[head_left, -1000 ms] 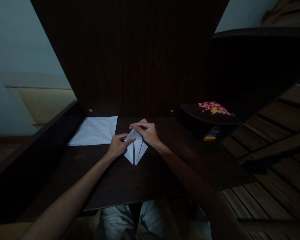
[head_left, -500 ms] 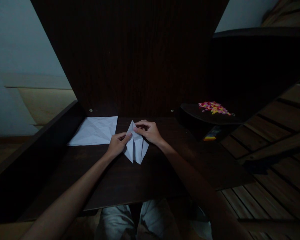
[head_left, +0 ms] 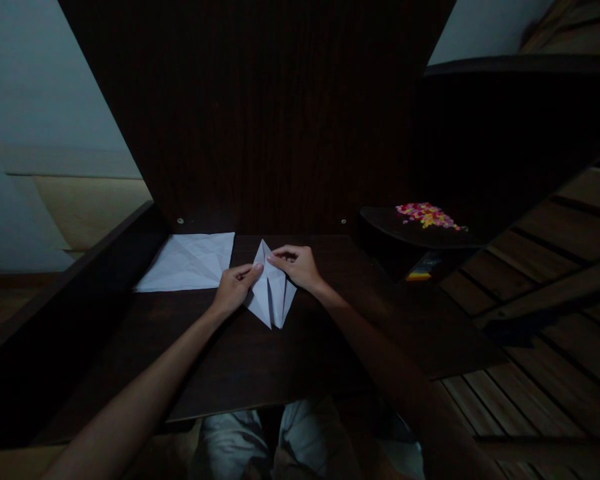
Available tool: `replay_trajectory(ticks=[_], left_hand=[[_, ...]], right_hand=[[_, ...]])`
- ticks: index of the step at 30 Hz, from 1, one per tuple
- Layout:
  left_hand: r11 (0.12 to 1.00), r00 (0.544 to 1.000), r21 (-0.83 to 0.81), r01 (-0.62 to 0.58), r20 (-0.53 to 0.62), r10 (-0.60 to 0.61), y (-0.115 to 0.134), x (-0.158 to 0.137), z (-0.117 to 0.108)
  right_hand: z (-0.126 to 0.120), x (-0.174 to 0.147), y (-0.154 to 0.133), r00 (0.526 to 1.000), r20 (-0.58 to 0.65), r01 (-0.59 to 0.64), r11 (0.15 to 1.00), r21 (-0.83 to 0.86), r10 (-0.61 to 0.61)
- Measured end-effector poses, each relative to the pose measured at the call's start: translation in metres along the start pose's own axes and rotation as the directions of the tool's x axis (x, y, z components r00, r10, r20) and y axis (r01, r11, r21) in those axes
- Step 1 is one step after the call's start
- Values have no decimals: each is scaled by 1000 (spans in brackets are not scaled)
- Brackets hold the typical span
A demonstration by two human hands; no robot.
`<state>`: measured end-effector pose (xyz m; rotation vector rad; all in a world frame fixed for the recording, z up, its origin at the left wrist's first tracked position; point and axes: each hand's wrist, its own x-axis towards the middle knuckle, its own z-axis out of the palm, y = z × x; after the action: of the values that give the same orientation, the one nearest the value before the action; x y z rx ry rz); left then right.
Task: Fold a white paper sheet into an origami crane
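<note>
A folded piece of white paper (head_left: pixel 273 293) is held between both hands above the dark desk. It comes to a point at the far end, and its near end splits into separate pointed flaps. My left hand (head_left: pixel 236 285) pinches its left edge, thumb on top and fingers underneath. Opposite it, my right hand (head_left: pixel 299 265) grips the upper right edge between thumb and fingers. The fingertips under the paper are hidden. To the left lies a flat white sheet (head_left: pixel 190 261) with crease lines, apart from the left hand.
The dark wooden desk (head_left: pixel 220 373) has a raised side panel (head_left: pixel 75 293) on the left and a tall back board (head_left: pixel 260 133). On a small rounded shelf (head_left: pixel 380 223) at the right sits a heap of small colourful pieces (head_left: pixel 430 215). Slatted wood (head_left: pixel 520 400) lies beyond it.
The near left flap of the folded paper has shifted slightly right, narrowing the gap between the flaps. Both hands keep their hold in nearly the same place.
</note>
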<state>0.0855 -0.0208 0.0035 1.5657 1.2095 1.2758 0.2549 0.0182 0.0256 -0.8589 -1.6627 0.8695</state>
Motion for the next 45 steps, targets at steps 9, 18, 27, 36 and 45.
replay_trajectory(ticks=[9, 18, 27, 36, 45], left_hand=[[996, 999, -77, 44, 24, -43, 2, -3, 2], [991, 999, -121, 52, 17, -50, 1, -2, 2], [984, 997, -172, 41, -50, -50, -3, 1, -1], [978, 998, -206, 36, -47, -47, -2, 2, -3], [980, 1000, -197, 25, -14, -28, -1, 1, 2]], right_hand=[[6, 0, 1, 998, -65, -23, 1000, -15, 22], [13, -2, 3, 995, -93, -38, 999, -7, 37], [-9, -4, -1, 996, 66, 64, 986, -156, -55], [-22, -14, 22, 946, 252, -229, 971, 73, 204], [-11, -21, 24, 927, 182, -362, 909, 206, 327]])
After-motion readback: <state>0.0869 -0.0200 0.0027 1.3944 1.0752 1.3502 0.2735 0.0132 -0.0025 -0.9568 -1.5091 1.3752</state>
